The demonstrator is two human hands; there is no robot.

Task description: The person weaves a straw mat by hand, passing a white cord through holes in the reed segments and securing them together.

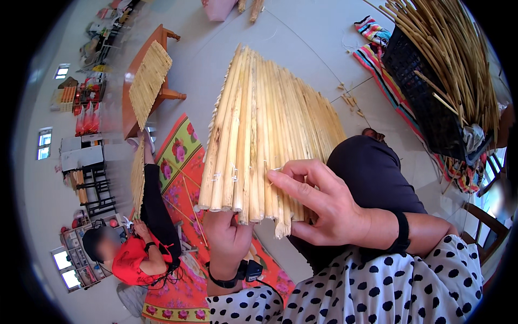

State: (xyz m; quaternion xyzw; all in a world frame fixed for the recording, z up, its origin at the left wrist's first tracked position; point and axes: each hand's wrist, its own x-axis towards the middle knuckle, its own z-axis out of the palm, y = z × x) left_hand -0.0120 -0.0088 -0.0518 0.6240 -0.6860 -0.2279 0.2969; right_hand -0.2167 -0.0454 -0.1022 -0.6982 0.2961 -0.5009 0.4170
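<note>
Straw-yellow stalks, laid side by side, form a reed panel (pixel 253 135) that spreads away from the fingers and above the floor. Left hand (pixel 225 235) sits under the near end; its fingers are mostly hidden behind the stalks, so how tightly they close cannot be told. Right hand (pixel 335 208) lies over the near right part, thumb and index fingertips together against the face, to the right of white thread stitches (pixel 234 174); whether they pinch a strand is unclear. Judged light for its spread, stiff along each stalk, likely to flex across the rows; dry, perhaps slick, apt to split if squeezed. Best hold: support beneath, near the stitching, clear of the uneven ends. Beyond the fingers, rightward: black crate (pixel 418 89) with loose stalks (pixel 448 48). Well left: co-worker (pixel 141 264).
</note>
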